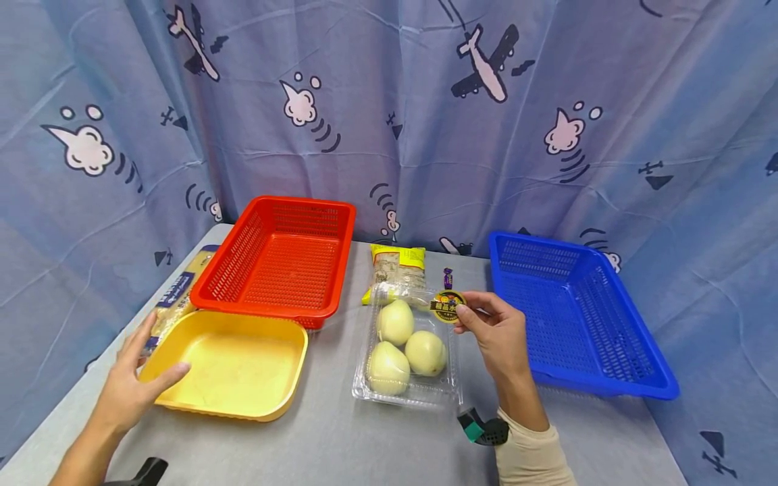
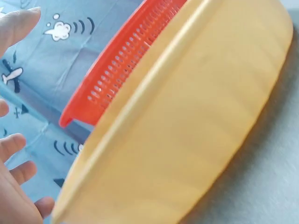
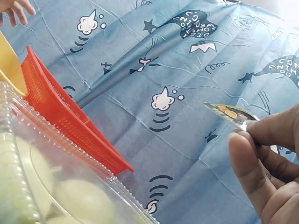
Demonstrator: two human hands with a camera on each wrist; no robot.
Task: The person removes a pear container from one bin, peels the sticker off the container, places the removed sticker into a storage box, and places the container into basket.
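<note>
My right hand (image 1: 495,331) pinches a round black-and-gold sticker (image 1: 448,306) between thumb and index finger. In the right wrist view, that sticker (image 3: 229,113) is held apart from the clear plastic fruit box (image 3: 117,179). On the table the lidded box (image 1: 410,398) lies with three pale yellow-green fruits (image 1: 389,368) inside, seen through the lid. My left hand (image 1: 124,391) is at the left side of a yellow basin (image 1: 237,364), fingers spread and holding nothing. Whether it touches the rim cannot be told.
Behind the yellow basin stands a red basket (image 1: 292,270); a blue basket (image 1: 565,317) is at the right. A yellow-and-clear bag (image 1: 398,264) and a small purple-wrapped candy (image 1: 448,278) lie behind the box. A long packet (image 1: 179,290) lies along the left edge, partly hidden.
</note>
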